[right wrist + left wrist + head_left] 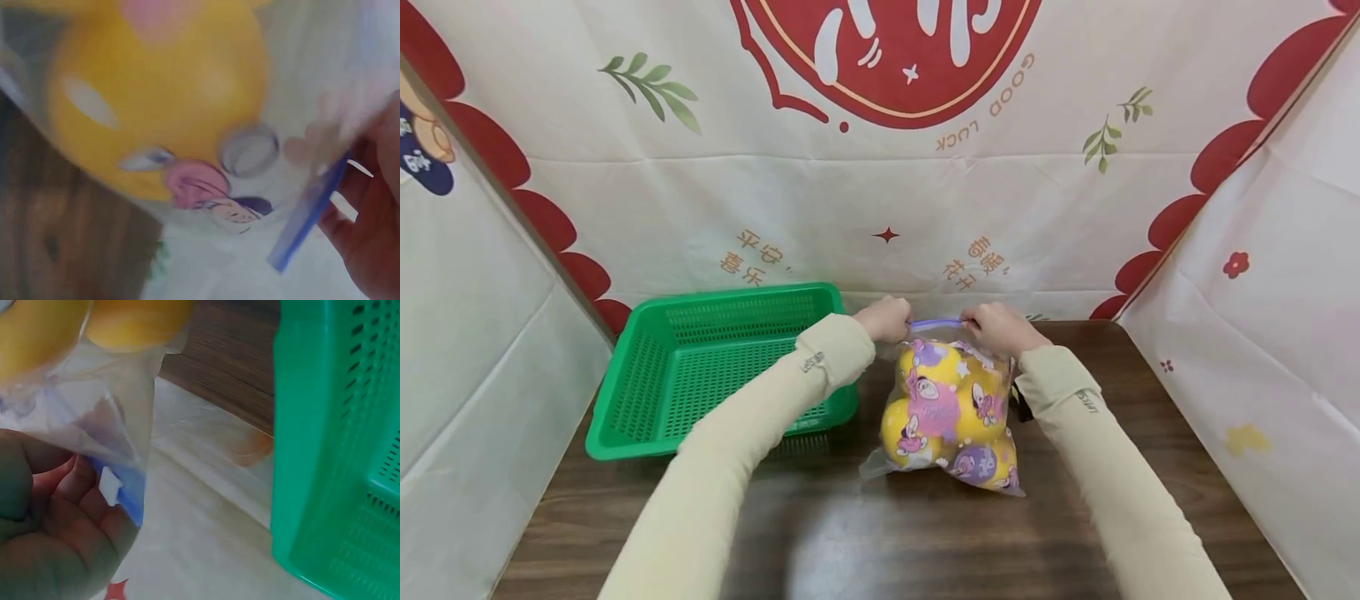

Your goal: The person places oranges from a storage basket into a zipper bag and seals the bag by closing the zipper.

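A clear zip bag [934, 410], printed with pink and purple cartoon figures, hangs between both hands, bulging with several round yellow fruits [927, 363]. Their exact kind cannot be told through the print. My left hand [883, 318] pinches the bag's top left corner. In the left wrist view, a small white slider [110, 486] sits on the blue zip strip beside the curled fingers. At the opposite top corner, my right hand [1000, 327] grips the bag by its strip [309, 215]. Between the hands the purple-blue strip is stretched fairly straight.
A green perforated plastic basket [613, 400] stands left of the bag on the dark wooden table [850, 542], partly behind the left sleeve. Close to the right sleeve, a small black object [1021, 403] shows past the bag. Printed white cloth walls [865, 208] enclose the back and sides.
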A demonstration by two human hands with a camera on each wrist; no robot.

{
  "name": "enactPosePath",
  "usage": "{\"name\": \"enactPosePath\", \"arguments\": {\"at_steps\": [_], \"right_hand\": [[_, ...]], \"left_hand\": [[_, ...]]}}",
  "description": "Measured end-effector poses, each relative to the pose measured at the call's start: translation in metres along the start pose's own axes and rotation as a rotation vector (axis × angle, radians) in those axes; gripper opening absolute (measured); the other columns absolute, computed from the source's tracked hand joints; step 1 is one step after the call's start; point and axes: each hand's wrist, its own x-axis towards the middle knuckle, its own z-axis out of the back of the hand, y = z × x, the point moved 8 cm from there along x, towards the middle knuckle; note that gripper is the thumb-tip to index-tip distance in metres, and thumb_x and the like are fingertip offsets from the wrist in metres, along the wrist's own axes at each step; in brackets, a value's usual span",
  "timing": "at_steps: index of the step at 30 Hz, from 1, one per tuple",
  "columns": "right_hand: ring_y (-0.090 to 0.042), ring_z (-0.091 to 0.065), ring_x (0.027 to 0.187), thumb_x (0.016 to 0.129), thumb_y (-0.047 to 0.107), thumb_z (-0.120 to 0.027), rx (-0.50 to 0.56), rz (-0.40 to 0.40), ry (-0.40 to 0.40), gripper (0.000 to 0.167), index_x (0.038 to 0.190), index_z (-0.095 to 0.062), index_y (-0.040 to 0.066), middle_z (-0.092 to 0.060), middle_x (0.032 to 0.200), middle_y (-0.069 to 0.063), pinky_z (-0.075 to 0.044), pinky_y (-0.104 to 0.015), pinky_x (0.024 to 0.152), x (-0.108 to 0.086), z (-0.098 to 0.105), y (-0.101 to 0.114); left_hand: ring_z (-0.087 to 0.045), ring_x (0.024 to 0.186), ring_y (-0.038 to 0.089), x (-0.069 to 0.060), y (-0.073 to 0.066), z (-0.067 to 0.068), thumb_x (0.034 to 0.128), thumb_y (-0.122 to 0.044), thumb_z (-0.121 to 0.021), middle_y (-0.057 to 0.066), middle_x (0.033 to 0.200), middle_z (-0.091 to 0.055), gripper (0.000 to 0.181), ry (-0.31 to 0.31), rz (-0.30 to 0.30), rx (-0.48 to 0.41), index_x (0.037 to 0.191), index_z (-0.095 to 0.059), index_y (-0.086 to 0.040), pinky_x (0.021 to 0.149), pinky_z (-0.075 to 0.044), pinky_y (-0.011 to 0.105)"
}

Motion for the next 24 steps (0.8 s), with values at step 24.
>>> {"name": "enactPosePath", "arguments": {"at_steps": [24], "right_hand": [[-0.042,-0.037,0.123,0.098,0.017,-0.029,0.329,-0.264,0.089,0.044,0.135,-0.035,-0.007,-0.039,0.133,-0.029,-0.031,-0.053,0.099,-0.018,-0.033,-0.042]], "left_hand": [[-0.041,0.062,0.016,0.008,0.025,-0.006,0.0929,-0.014,-0.043,0.003,0.07,-0.044,0.027,-0.025,0.161,-0.046,0.066,-0.045,-0.011,0.055,-0.035,0.025]]}}
